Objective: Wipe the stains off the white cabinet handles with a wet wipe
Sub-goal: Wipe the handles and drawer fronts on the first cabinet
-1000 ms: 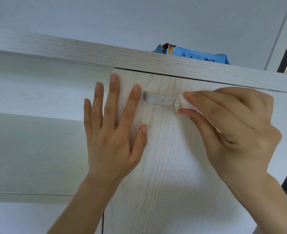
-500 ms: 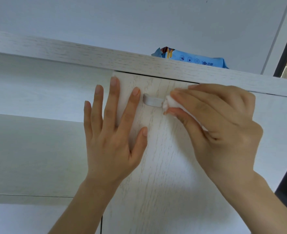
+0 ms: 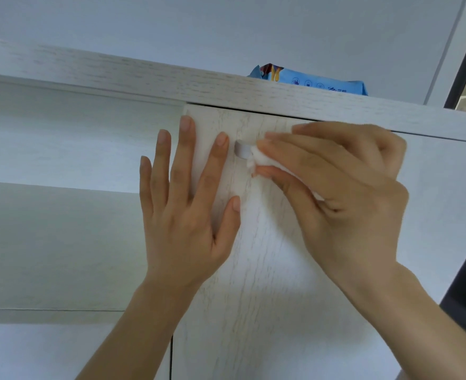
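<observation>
We pinched the wadded white wet wipe (image 3: 263, 160) in our right hand (image 3: 344, 193) — the short white cabinet handle (image 3: 241, 151) ran sideways, its bare end just leftward — while our flat left hand (image 3: 188, 204) braced the pale wood-grain door (image 3: 253, 270).

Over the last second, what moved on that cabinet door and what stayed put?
The right hand, pinching the wet wipe, slid left along the handle, so only its left end now shows. The left hand stayed flat on the door, and the blue wipe pack stayed on top of the cabinet.

A white wood-grain cabinet door (image 3: 267, 270), white handle (image 3: 241, 150), white wipe (image 3: 262, 160), blue printed packet (image 3: 319, 83).
</observation>
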Available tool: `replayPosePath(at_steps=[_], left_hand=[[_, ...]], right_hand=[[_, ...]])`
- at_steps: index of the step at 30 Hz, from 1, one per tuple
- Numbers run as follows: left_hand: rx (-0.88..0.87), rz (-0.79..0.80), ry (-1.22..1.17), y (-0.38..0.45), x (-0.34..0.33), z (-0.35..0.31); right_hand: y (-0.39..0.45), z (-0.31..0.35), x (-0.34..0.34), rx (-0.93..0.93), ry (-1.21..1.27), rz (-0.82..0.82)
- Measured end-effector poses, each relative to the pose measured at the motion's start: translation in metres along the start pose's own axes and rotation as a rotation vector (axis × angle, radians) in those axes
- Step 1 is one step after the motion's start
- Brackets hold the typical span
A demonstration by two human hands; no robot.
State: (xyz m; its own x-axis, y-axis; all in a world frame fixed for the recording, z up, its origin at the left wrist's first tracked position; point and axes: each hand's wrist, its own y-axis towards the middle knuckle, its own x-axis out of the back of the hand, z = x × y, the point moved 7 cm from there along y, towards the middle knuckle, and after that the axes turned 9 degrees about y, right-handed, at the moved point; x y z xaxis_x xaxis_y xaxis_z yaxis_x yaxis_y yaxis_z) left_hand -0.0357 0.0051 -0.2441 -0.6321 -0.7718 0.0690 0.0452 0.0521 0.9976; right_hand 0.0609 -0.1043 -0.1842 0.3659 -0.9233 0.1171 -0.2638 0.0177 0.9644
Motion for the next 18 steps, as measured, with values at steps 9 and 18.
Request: replayPosePath(at_steps=[9, 18], left_hand=[[-0.002, 0.008, -0.004, 0.000, 0.002, 0.001], [0.009, -0.011, -0.022, 0.000, 0.001, 0.001]], right_hand=[[-0.004, -0.006, 0.004, -0.025, -0.020, 0.021], [0.000, 0.002, -0.005, -0.042, 0.017, 0.023]])
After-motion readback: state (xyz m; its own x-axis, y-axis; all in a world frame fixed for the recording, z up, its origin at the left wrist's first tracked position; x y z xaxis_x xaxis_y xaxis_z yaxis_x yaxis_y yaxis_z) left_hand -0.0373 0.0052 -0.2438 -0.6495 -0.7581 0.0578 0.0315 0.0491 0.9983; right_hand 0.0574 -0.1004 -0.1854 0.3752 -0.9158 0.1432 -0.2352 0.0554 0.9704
